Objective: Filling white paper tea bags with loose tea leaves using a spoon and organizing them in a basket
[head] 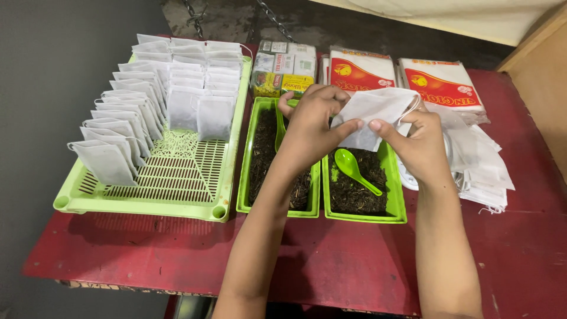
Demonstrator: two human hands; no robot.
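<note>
Both hands, left hand (310,118) and right hand (420,142), pinch a thin, empty white filter bag (375,115) above two green trays (394,201) of dark tea leaves; a green spoon (352,168) lies beneath, and a slotted tray (142,201) of filled bags sits to the left.

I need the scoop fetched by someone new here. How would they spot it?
On the red table sit two narrow green trays of dark loose leaves. The green spoon lies in the right tray, just below both hands; its neighbours are leaves and white paper bags.

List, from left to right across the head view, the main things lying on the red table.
Slotted green tray of filled white bags → left green tea tray → right green tray with spoon → stack of empty white bags.
</note>
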